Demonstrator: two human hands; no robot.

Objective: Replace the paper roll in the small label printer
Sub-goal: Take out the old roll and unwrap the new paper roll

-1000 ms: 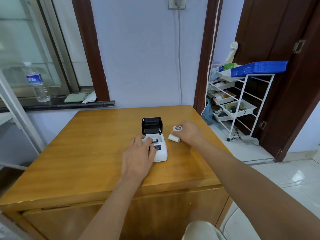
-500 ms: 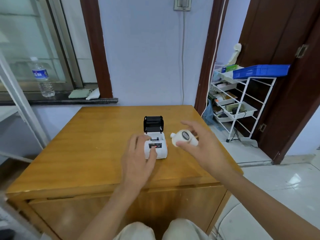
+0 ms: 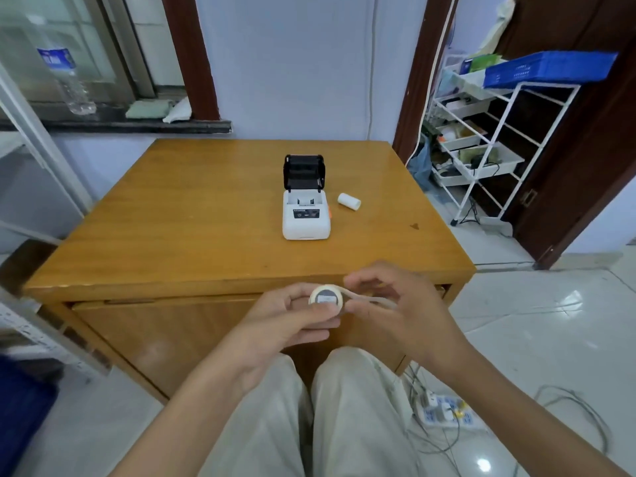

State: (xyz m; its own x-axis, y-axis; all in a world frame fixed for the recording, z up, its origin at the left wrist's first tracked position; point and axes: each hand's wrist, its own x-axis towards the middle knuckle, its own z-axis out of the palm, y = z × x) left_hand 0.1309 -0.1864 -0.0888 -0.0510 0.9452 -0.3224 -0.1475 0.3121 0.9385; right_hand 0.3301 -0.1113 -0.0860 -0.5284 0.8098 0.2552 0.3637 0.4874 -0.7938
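Note:
The small white label printer [image 3: 305,220] stands on the wooden table [image 3: 206,218] with its black lid [image 3: 304,171] flipped up and its paper bay open. A small white roll [image 3: 348,202] lies on the table just right of it. In front of the table's near edge, both hands hold a round white paper roll [image 3: 326,299]. My left hand [image 3: 289,318] grips the roll from the left. My right hand [image 3: 389,304] pinches a loose strip [image 3: 370,299] that runs off the roll to the right.
A white wire rack [image 3: 481,139] with a blue tray [image 3: 547,68] stands right of the table by a dark door. A water bottle [image 3: 69,80] sits on the window ledge at left. A power strip [image 3: 447,413] and cables lie on the floor by my right knee.
My left hand left the printer and my right hand carried the roll back toward me. Both hands now hold it below the table edge, with a strip pulled loose.

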